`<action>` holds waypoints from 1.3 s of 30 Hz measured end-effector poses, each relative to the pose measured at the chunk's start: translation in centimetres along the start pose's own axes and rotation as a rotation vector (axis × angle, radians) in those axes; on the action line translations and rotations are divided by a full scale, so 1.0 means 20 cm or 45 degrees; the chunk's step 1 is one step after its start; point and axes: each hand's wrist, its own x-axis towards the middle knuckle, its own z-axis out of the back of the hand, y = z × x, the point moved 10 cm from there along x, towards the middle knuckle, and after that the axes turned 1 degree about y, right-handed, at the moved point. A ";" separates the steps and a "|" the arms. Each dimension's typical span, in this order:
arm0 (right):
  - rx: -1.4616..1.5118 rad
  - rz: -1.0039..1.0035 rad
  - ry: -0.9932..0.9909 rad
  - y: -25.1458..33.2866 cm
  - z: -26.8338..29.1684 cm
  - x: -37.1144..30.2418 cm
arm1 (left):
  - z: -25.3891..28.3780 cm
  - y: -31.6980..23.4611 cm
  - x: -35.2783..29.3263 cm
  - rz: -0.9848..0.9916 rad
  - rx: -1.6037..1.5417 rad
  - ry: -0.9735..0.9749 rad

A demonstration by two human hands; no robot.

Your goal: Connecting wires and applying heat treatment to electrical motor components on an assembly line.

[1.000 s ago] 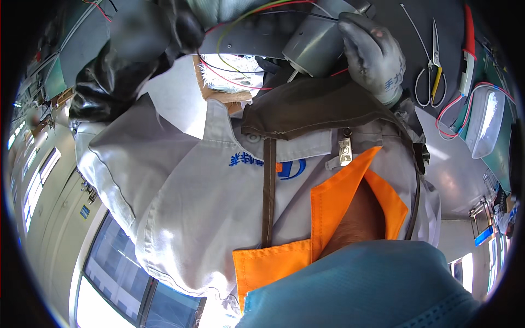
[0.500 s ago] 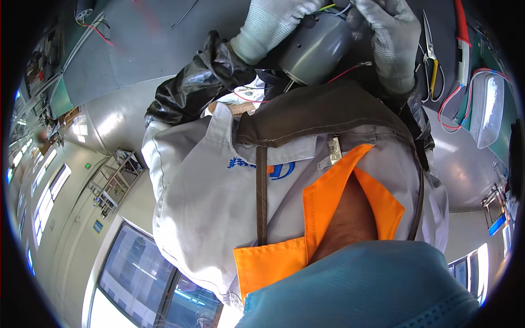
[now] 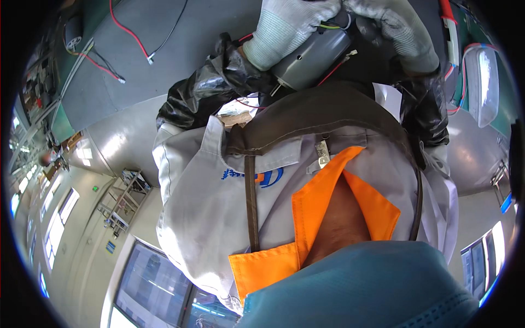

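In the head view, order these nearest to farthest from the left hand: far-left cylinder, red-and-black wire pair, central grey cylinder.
From the left hand:
1. Central grey cylinder, just below and right.
2. Red-and-black wire pair, off to the left.
3. Far-left cylinder, beyond the wires.

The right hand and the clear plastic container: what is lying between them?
Head view: a red-and-white tool and thin coloured wires lie between right hand and container.

Fingers pt. cropped @ top
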 end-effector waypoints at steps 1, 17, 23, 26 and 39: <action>0.053 0.001 0.021 -0.01 -0.01 0.00 | -0.01 -0.05 -0.01 -0.066 0.355 -0.092; -0.624 0.637 -0.944 -0.02 0.32 -0.18 | -0.12 -0.19 -0.15 -0.277 1.052 -0.357; -0.593 0.640 -1.006 -0.08 0.37 -0.05 | -0.32 -0.32 -0.24 -1.025 1.753 0.009; 0.061 0.912 -0.541 -0.03 0.31 -0.07 | -0.35 -0.29 -0.22 -0.969 1.869 0.007; 0.410 0.891 -0.008 0.09 0.03 0.06 | -0.41 -0.07 -0.21 -0.886 2.583 1.058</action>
